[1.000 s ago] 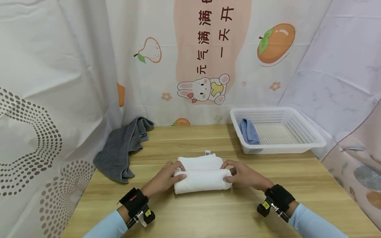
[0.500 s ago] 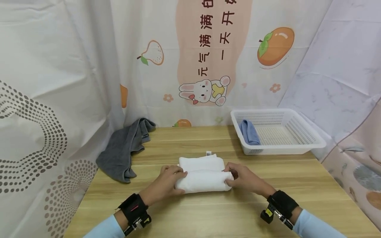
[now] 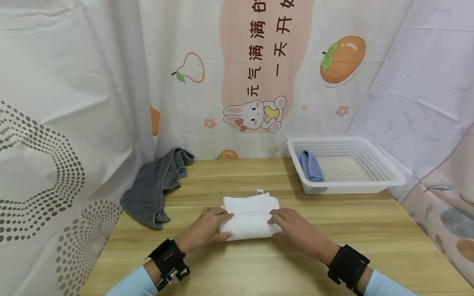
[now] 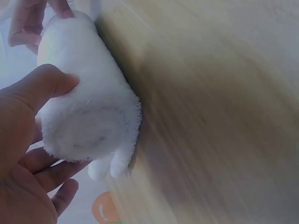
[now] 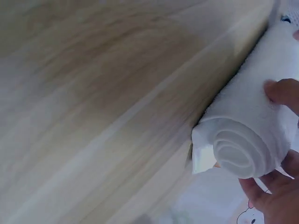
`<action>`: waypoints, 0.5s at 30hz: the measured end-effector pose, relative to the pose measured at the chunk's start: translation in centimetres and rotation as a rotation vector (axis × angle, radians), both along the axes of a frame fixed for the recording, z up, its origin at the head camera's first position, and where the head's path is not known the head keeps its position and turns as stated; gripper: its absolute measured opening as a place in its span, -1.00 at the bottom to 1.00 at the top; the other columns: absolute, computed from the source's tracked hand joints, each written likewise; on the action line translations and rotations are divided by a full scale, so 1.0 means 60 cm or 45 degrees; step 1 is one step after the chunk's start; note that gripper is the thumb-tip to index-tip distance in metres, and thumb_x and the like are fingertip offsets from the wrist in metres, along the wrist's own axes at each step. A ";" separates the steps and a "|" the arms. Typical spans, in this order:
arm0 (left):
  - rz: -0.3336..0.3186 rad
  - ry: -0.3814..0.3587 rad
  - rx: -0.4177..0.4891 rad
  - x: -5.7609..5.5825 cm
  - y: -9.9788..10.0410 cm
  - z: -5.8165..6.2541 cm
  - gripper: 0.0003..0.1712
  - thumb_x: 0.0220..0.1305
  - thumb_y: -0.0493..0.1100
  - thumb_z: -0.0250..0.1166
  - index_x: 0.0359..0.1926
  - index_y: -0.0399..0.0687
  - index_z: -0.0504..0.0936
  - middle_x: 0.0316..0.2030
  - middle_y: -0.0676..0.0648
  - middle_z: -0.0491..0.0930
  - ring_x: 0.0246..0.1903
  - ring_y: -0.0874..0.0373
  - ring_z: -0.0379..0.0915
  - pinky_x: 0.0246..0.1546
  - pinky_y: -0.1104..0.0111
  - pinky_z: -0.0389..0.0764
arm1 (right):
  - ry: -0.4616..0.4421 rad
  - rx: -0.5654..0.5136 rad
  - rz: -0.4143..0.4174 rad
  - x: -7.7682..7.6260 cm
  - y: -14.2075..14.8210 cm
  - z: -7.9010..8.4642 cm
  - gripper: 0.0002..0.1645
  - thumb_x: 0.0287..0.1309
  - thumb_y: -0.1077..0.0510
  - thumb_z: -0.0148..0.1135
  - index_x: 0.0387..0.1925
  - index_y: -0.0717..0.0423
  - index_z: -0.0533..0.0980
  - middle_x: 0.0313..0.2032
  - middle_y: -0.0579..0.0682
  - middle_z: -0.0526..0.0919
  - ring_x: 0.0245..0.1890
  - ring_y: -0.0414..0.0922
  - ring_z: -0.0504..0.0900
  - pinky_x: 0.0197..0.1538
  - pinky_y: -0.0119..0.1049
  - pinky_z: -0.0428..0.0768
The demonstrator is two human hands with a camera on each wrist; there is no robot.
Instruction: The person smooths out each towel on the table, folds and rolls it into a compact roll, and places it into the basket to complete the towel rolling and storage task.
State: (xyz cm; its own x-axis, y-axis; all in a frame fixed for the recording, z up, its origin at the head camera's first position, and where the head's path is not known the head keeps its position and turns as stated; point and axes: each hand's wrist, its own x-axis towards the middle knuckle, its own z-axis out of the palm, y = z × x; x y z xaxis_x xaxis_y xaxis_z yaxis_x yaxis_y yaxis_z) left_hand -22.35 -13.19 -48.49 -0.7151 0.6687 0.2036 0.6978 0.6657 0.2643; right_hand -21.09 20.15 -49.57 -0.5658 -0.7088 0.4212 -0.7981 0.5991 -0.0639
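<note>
A white towel, partly rolled, lies on the wooden table with a flat folded part and a small tag on its far side. My left hand grips the left end of the roll, its thumb on the near side and the fingers around the far side. At the other end my right hand holds the roll between thumb and fingers. The spiral of layers shows at the end of the towel in the right wrist view. In the left wrist view, the left thumb presses into the fluffy towel.
A white plastic basket stands at the back right with a folded blue cloth inside. A crumpled grey towel lies at the left edge of the table. Printed curtains hang behind and at the sides.
The left hand has shifted its grip from the top of the roll to around its left end. The right hand has moved inward from the right end, further over the roll.
</note>
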 end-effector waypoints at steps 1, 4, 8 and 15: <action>0.001 -0.007 0.006 -0.001 0.001 -0.001 -0.38 0.27 0.03 0.49 0.25 -0.17 0.63 0.12 -0.15 0.63 0.16 -0.02 0.50 0.13 0.03 0.37 | -0.014 -0.025 -0.006 -0.004 0.000 -0.002 -0.46 -0.02 0.15 0.64 -0.04 0.01 0.52 0.06 0.04 0.64 0.08 0.03 0.60 0.13 0.00 0.56; -0.017 -0.043 0.036 -0.009 0.001 -0.003 -0.43 0.32 0.02 0.45 0.24 -0.15 0.63 0.09 -0.13 0.66 0.10 0.03 0.55 0.11 0.10 0.44 | -0.057 -0.113 -0.011 -0.020 0.000 -0.007 -0.49 -0.01 0.17 0.61 -0.07 -0.01 0.49 -0.11 -0.04 0.67 -0.09 -0.07 0.64 -0.02 -0.07 0.61; -0.075 -0.194 0.091 -0.029 -0.005 -0.001 -0.47 0.40 -0.01 0.38 0.26 -0.18 0.61 -0.03 -0.04 0.69 -0.16 0.25 0.56 -0.08 0.33 0.54 | -0.271 -0.211 -0.012 -0.039 0.002 -0.003 -0.52 0.04 0.16 0.55 -0.05 -0.08 0.47 -0.43 -0.22 0.54 -0.45 -0.30 0.47 -0.36 -0.34 0.51; -0.027 -0.620 0.239 -0.047 -0.025 -0.004 -0.27 0.48 0.16 0.24 0.51 -0.04 0.35 0.11 -0.03 0.62 -0.21 0.26 0.51 -0.11 0.32 0.53 | -0.845 -0.334 -0.022 -0.056 0.014 0.008 -0.63 0.29 0.03 0.44 0.02 -0.18 0.47 -0.50 -0.22 0.39 -0.52 -0.33 0.31 -0.42 -0.40 0.35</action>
